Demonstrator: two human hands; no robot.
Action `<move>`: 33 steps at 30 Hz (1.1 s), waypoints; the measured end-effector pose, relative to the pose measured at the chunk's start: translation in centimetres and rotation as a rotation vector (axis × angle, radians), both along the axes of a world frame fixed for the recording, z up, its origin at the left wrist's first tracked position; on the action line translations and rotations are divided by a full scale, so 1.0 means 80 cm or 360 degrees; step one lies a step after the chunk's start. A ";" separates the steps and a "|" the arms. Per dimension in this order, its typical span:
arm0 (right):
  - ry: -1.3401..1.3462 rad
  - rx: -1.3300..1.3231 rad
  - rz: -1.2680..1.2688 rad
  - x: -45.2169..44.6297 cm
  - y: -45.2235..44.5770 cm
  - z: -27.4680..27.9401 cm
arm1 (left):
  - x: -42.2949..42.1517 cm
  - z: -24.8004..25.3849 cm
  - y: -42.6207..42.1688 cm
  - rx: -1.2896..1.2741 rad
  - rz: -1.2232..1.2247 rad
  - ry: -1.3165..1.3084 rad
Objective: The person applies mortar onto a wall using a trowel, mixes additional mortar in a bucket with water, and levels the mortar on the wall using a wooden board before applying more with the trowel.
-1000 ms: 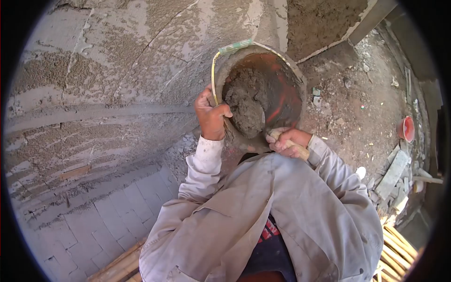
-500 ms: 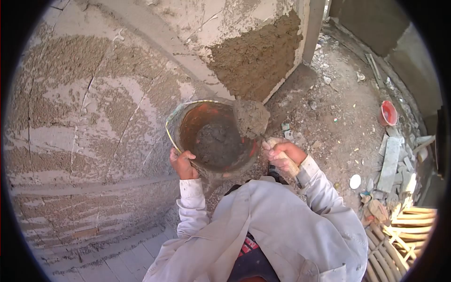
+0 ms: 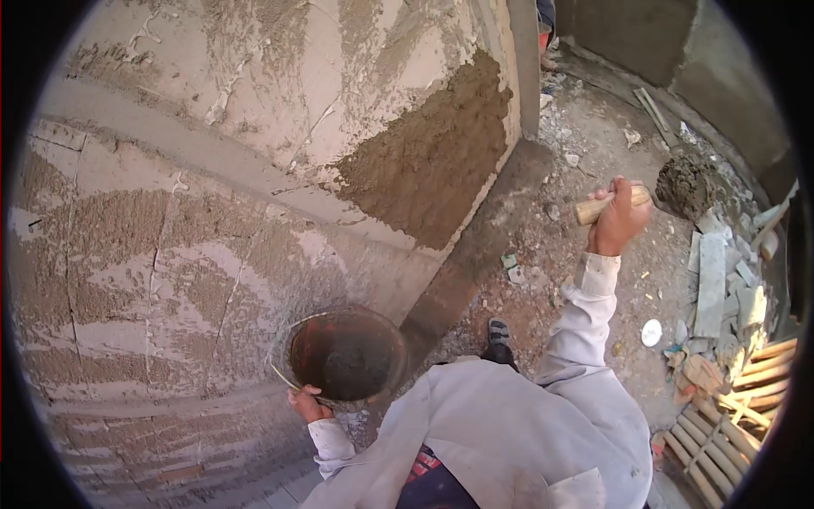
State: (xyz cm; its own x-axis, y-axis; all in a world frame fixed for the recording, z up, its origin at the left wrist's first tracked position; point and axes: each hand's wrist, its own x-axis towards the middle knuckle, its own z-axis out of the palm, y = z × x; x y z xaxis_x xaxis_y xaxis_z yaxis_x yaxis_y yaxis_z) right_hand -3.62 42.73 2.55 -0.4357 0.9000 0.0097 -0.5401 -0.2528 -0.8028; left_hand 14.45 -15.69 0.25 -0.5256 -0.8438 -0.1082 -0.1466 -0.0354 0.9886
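My right hand (image 3: 621, 222) is closed around the wooden handle of a trowel (image 3: 593, 209), held out to the right above the floor. A lump of wet mortar (image 3: 685, 185) covers its blade. Down at the left, my left hand (image 3: 310, 405) grips the near-left rim of a bucket (image 3: 315, 332) with dark mortar (image 3: 349, 366) inside. The bucket stands out beside the wall, its wire handle lying over the left side. On the wall in front of me, a patch of fresh mortar (image 3: 432, 157) reaches the corner edge.
Rough, partly plastered wall (image 3: 195, 246) fills the left. Rubble lies over the dirt floor (image 3: 543, 280). Broken slabs (image 3: 710, 284) and bamboo poles (image 3: 708, 450) are at the right, near a white disc (image 3: 651, 332). Another person's leg (image 3: 546, 30) shows at the top.
My right hand has swung the loaded trowel from above the bucket out to the right and farther away. The bucket and my left hand now appear lower and more left; the view has shifted.
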 end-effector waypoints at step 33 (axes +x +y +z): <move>-0.0512 0.3714 0.2695 0.229 -0.467 -0.068 | 0.092 -0.026 -0.013 -0.0099 -0.0679 0.0525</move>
State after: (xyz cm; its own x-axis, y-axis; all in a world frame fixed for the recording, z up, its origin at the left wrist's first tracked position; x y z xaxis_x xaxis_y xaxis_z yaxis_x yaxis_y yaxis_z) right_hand 14.70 5.35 -2.86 -0.4071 -0.8394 -0.3601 -0.8065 0.5154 -0.2897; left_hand 21.77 -16.75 -1.81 -0.8206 -0.5476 0.1637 0.1831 0.0195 0.9829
